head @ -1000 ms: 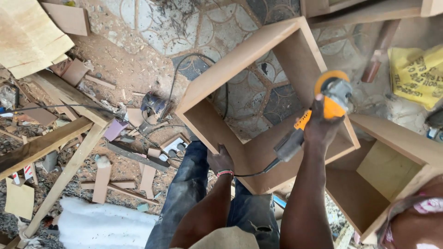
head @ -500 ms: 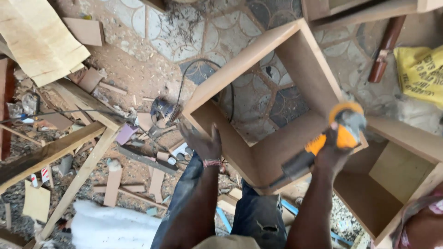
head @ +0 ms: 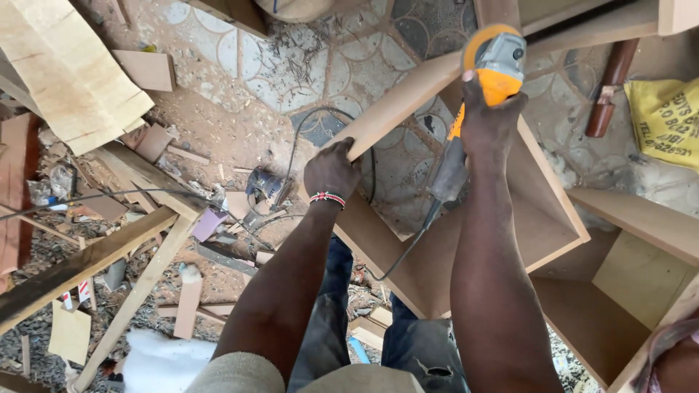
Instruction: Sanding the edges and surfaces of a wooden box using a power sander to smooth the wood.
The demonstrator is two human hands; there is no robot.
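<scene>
Grinder (head: 494,62) (orange) in right hand (head: 486,120); yellow printed bag (head: 668,120), seemingly plastic, far right.

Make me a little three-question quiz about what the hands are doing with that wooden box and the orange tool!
1. True or false: the left hand grips the edge of the open wooden box frame.
2. What does the right hand hold? A) a hammer B) an orange and grey power tool C) a paintbrush
3. Fill in: a black ____ hangs from the back end of the power tool.

Key
1. True: its fingers wrap over the frame's top board.
2. B: the hand clasps the tool at its head, above the frame's far corner.
3. Cable: it trails down between the two arms.
</scene>
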